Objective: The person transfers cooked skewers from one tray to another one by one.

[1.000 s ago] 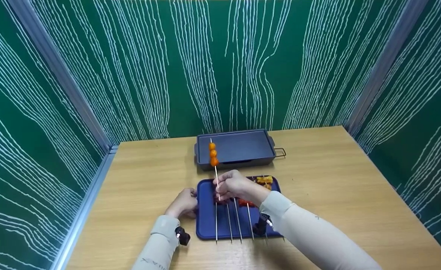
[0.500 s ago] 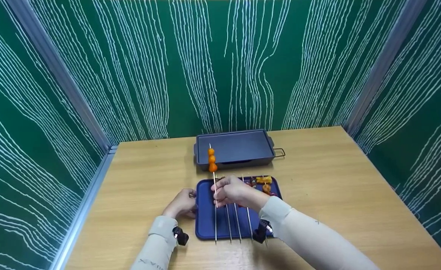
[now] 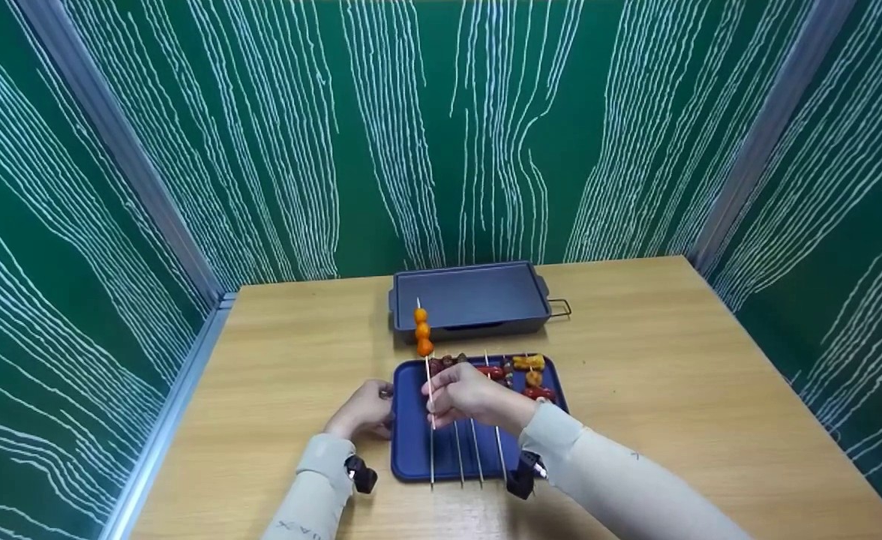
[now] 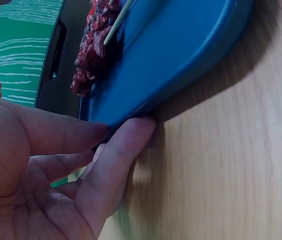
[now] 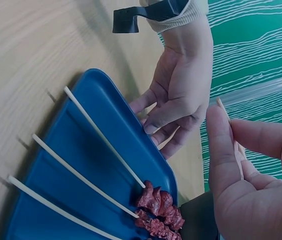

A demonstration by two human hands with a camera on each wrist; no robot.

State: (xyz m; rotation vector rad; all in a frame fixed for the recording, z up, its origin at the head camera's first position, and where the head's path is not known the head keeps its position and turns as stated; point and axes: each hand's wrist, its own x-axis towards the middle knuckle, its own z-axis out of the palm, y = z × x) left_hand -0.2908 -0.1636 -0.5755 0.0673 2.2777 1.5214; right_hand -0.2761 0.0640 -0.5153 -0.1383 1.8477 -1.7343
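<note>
In the head view my right hand (image 3: 467, 394) pinches the bare stick of a skewer with orange balls (image 3: 424, 330). The skewer stands raised over the left part of a blue tray (image 3: 411, 450), its tip leaning away from me. My left hand (image 3: 366, 409) grips the tray's left edge; the left wrist view shows the thumb and fingers (image 4: 131, 137) pinching the rim. Several food skewers lie on the tray, with dark red meat pieces (image 4: 93, 55) nearest the left hand. Yellow pieces (image 3: 529, 362) and red ones sit at the right. My right hand hides part of them.
A dark rectangular grill pan (image 3: 471, 292) stands behind the tray, with a wire handle (image 3: 561, 307) at its right. Bare stick ends (image 5: 66, 90) poke past the tray's near edge. Green panels with white lines (image 3: 441, 135) enclose the wooden table (image 3: 658, 360).
My right hand has come a little lower and nearer to me, and the orange-ball skewer has come down with it. My left hand has stayed at the tray's edge.
</note>
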